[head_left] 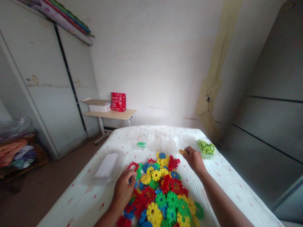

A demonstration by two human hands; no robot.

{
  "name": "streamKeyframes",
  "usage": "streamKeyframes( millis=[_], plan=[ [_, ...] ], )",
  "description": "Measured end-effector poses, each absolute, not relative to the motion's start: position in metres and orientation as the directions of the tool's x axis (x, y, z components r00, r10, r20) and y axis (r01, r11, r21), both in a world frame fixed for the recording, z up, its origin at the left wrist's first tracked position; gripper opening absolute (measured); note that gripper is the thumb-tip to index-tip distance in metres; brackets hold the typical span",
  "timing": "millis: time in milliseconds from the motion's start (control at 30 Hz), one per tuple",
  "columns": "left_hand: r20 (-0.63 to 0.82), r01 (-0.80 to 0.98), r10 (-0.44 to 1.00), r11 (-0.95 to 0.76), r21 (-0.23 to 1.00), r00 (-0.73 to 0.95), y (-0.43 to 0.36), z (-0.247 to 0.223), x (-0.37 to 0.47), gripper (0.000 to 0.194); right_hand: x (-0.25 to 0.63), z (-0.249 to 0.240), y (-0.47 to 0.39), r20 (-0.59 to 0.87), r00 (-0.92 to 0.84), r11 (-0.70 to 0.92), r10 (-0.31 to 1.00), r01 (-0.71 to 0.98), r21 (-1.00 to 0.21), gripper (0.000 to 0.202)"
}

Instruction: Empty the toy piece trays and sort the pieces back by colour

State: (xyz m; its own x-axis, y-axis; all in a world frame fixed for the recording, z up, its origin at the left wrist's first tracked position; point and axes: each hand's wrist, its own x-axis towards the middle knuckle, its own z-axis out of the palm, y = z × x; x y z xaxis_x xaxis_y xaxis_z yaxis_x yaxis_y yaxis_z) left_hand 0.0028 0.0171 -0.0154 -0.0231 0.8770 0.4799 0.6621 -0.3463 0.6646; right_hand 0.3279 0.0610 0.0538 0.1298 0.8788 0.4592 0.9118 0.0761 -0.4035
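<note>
A loose pile of plastic snowflake discs (156, 175) in yellow, green, blue and red lies on the table, mixed with red square interlocking pieces (176, 186). My right hand (195, 160) pinches a yellow snowflake disc (182, 152) above the table, beyond the pile and near the clear containers. At the pile's left edge is my left hand (125, 186), its fingers curled in. A bit of blue shows by those fingers, but whether they grip it is hidden. One clear container (134, 134) at the far left has green discs (141, 145) in it.
More clear containers (163, 142) stand along the far side. The right-hand one holds many light green pieces (205, 147). A clear lidded box (107, 165) with a white sheet lies left. Behind, a small desk (120, 114) bears a red bag (118, 101) and a white box (99, 107).
</note>
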Motion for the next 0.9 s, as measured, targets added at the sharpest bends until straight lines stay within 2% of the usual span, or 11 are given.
streamKeyframes(
  millis=[133, 333, 667, 767, 900],
  plan=[
    [0.482, 0.649, 0.876, -0.350, 0.675, -0.029, 0.017, -0.016, 0.002, 0.019, 0.311, 0.076, 0.090, 0.493, 0.139, 0.051, 0.859, 0.935, -0.351, 0.010],
    [0.478, 0.658, 0.878, -0.341, 0.672, -0.033, 0.016, -0.016, 0.003, 0.019, 0.297, 0.070, 0.113, 0.479, 0.123, 0.039, 0.869, 0.948, -0.315, 0.018],
    [0.477, 0.660, 0.878, -0.343, 0.669, -0.027, 0.014, -0.013, 0.004, 0.019, 0.318, 0.042, 0.062, 0.548, -0.114, 0.290, 0.829, 0.925, -0.247, 0.026],
    [0.496, 0.699, 0.868, -0.356, 0.620, 0.002, 0.013, -0.009, 0.004, 0.019, 0.341, 0.017, 0.042, 0.512, -0.151, 0.304, 0.845, 0.924, -0.230, 0.027],
    [0.487, 0.785, 0.868, -0.368, 0.499, 0.097, 0.016, 0.016, 0.019, 0.023, 0.363, -0.004, 0.025, 0.422, -0.126, 0.265, 0.898, 0.920, -0.288, 0.025]
  ],
)
